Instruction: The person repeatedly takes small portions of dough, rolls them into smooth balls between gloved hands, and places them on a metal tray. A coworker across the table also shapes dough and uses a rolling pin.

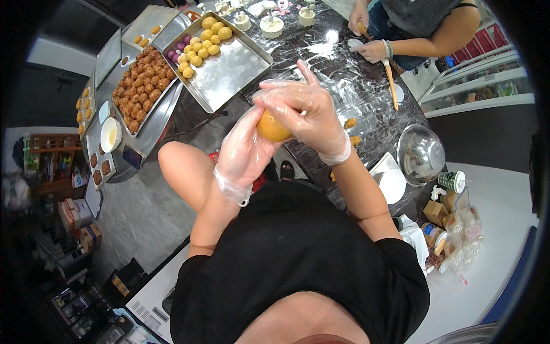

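A smooth yellow-orange dough ball point(272, 127) sits between my two hands, both in clear plastic gloves. My left hand point(243, 149) cups it from the left and below. Over its upper right side curls my right hand point(314, 112), with one finger sticking up and away. Parts of the ball are hidden behind the fingers. Beyond my hands, a metal tray point(229, 74) holds several yellow balls point(197, 53) and a few purple balls point(179, 47) in its far left part. Small orange dough scraps point(350, 123) lie on the dark table beside my right wrist.
Brown balls point(143, 86) fill a tray on the round table at left, near a white bowl point(110, 135) and a phone point(133, 157). Across the floured table point(344, 74), another person's gloved hand point(373, 51) works near a rolling pin point(391, 86). A glass bowl point(421, 155) stands at right.
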`<state>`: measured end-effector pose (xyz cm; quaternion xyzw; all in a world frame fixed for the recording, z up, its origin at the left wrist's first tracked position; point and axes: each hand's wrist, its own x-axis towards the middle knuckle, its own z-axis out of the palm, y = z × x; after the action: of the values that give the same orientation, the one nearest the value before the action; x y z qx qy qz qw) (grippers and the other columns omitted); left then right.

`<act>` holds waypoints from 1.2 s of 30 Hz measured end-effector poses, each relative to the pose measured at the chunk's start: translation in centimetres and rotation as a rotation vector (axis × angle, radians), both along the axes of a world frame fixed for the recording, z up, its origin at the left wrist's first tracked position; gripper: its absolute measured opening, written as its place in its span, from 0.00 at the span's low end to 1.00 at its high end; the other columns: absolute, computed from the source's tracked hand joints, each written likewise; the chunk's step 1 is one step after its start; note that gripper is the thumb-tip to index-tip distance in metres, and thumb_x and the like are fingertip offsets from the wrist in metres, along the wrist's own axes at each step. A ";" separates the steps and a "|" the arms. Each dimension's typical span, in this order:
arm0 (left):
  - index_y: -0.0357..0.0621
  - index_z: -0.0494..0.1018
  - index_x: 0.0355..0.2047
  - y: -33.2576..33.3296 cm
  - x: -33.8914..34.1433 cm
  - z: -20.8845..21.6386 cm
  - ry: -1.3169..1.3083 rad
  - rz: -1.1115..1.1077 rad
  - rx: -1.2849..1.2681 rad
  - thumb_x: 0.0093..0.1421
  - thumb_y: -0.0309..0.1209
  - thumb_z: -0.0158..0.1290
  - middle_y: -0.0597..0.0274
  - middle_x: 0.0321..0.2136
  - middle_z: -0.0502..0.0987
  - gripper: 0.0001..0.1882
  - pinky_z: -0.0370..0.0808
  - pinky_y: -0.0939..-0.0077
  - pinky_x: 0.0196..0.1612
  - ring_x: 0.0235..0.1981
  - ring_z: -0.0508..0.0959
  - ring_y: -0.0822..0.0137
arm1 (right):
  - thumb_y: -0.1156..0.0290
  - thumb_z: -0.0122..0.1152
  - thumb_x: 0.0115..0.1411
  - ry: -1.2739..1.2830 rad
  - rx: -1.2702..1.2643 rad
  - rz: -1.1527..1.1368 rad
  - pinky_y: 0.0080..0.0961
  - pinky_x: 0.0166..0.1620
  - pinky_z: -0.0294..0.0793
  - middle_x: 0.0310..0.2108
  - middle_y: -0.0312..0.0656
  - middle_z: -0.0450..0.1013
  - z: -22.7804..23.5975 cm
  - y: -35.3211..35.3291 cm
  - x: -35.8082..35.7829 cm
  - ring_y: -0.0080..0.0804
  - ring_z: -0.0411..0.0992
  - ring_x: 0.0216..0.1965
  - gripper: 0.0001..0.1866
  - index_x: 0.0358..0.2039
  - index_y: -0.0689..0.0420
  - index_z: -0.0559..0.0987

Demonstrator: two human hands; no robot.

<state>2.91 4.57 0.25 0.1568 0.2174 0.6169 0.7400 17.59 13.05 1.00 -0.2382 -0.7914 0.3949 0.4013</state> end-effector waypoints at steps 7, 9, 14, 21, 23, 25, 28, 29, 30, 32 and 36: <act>0.36 0.63 0.60 -0.3 0.5 0.4 -0.012 0.039 0.003 0.75 0.35 0.35 0.49 0.57 0.70 0.20 0.70 0.59 0.60 0.58 0.73 0.58 | 0.63 0.60 0.63 -0.008 0.377 -0.216 0.61 0.69 0.43 0.42 0.37 0.82 0.1 -1.7 -0.5 0.41 0.77 0.52 0.12 0.44 0.51 0.85; 0.37 0.64 0.59 0.0 0.6 0.0 -0.058 0.037 0.018 0.74 0.35 0.36 0.51 0.56 0.71 0.19 0.71 0.60 0.60 0.56 0.73 0.59 | 0.62 0.60 0.62 -0.031 0.291 -0.095 0.65 0.68 0.40 0.49 0.38 0.79 -1.0 -0.5 0.1 0.43 0.72 0.58 0.16 0.49 0.51 0.82; 0.39 0.67 0.56 -0.1 0.6 -0.3 -0.154 0.012 0.066 0.74 0.35 0.37 0.54 0.52 0.74 0.17 0.71 0.63 0.58 0.54 0.75 0.61 | 0.66 0.51 0.67 0.104 0.204 -0.215 0.65 0.68 0.37 0.51 0.42 0.78 -0.9 -2.0 -1.1 0.42 0.71 0.60 0.15 0.48 0.53 0.82; 0.40 0.57 0.65 0.0 1.7 1.0 0.000 0.109 0.065 0.75 0.38 0.33 0.53 0.62 0.65 0.23 0.63 0.61 0.65 0.63 0.67 0.60 | 0.67 0.56 0.64 0.144 0.108 -0.221 0.57 0.70 0.41 0.58 0.46 0.72 -1.8 -1.8 -0.6 0.50 0.67 0.63 0.21 0.57 0.57 0.74; 0.38 0.49 0.70 -0.3 3.2 2.5 0.225 0.206 0.056 0.75 0.41 0.31 0.52 0.68 0.58 0.29 0.58 0.61 0.69 0.68 0.61 0.58 | 0.68 0.63 0.58 0.277 0.083 -0.347 0.53 0.68 0.51 0.53 0.47 0.75 -1.4 -3.8 -2.3 0.49 0.72 0.57 0.24 0.55 0.57 0.75; 0.37 0.49 0.70 -0.7 1.9 1.8 -0.050 0.029 0.147 0.76 0.42 0.31 0.52 0.68 0.58 0.29 0.57 0.61 0.70 0.68 0.61 0.58 | 0.72 0.64 0.55 0.255 0.168 -0.286 0.48 0.70 0.48 0.52 0.48 0.76 -0.6 -3.6 -1.9 0.45 0.73 0.57 0.29 0.58 0.61 0.71; 0.36 0.52 0.69 -0.6 1.0 2.3 0.010 -0.014 0.030 0.76 0.41 0.32 0.52 0.66 0.61 0.28 0.59 0.63 0.69 0.67 0.63 0.59 | 0.72 0.69 0.51 0.261 0.130 -0.076 0.47 0.71 0.46 0.51 0.49 0.76 -0.8 -2.5 -1.1 0.41 0.74 0.56 0.36 0.62 0.62 0.67; 0.36 0.53 0.68 -0.4 1.2 2.2 0.101 0.021 -0.038 0.76 0.41 0.33 0.52 0.65 0.63 0.27 0.59 0.64 0.69 0.66 0.64 0.59 | 0.71 0.68 0.52 0.235 0.117 -0.033 0.47 0.71 0.46 0.51 0.50 0.76 -0.6 -2.5 -1.0 0.41 0.74 0.56 0.36 0.62 0.62 0.67; 0.36 0.55 0.67 -0.3 1.6 2.2 0.190 0.056 -0.100 0.76 0.41 0.33 0.53 0.64 0.64 0.27 0.60 0.64 0.68 0.66 0.64 0.59 | 0.71 0.68 0.52 0.207 0.111 0.011 0.48 0.71 0.45 0.51 0.50 0.76 -0.4 -2.4 -1.0 0.41 0.74 0.56 0.37 0.62 0.62 0.66; 0.38 0.58 0.65 -0.3 2.1 2.0 0.293 0.095 -0.025 0.76 0.39 0.32 0.53 0.61 0.68 0.24 0.67 0.60 0.63 0.61 0.70 0.59 | 0.66 0.56 0.62 0.065 0.282 -0.062 0.53 0.71 0.39 0.53 0.45 0.76 -0.4 -2.0 -0.8 0.45 0.71 0.59 0.25 0.59 0.59 0.72; 0.40 0.59 0.65 -0.6 1.5 0.8 0.243 0.027 -0.011 0.75 0.39 0.34 0.53 0.60 0.68 0.23 0.70 0.58 0.61 0.60 0.70 0.61 | 0.67 0.41 0.69 -0.049 0.097 -0.070 0.57 0.71 0.34 0.55 0.39 0.76 -0.1 -1.2 0.4 0.47 0.66 0.64 0.20 0.54 0.54 0.79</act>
<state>4.42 3.94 1.07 0.2233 0.3109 0.6022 0.7006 18.01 11.84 0.85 -0.2555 -0.8103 0.3358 0.4066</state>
